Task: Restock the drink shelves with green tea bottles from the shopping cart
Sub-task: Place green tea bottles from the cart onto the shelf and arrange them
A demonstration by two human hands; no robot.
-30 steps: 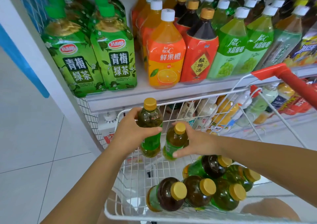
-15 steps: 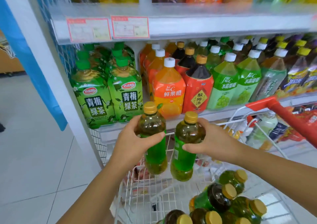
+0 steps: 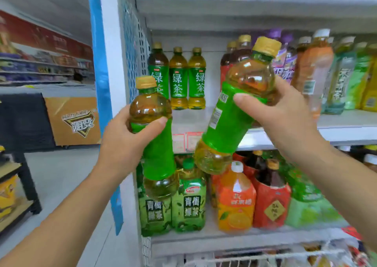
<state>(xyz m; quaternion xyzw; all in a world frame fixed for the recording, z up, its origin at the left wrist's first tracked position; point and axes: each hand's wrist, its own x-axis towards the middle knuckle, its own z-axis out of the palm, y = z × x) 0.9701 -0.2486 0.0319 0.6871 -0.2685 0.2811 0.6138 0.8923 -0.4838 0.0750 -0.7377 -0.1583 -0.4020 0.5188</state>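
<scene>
Each hand grips a gold-capped green tea bottle before the shelf [image 3: 336, 123]: left hand [image 3: 124, 142] holds one [image 3: 155, 136] upright, right hand [image 3: 285, 119] holds another [image 3: 238, 107] tilted toward one o'clock. Shelved bottles [image 3: 177, 78] behind read "绿茶".

A shop: price-tagged shelves [image 3: 255, 5] packed with bottled drinks [image 3: 236, 197], more aisles [image 3: 40, 66] behind.

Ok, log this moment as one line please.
phase: lifting to shelf | left hand: holds green tea bottle, upright | right hand: holds second bottle, tilted | shelf row: three bottles
</scene>
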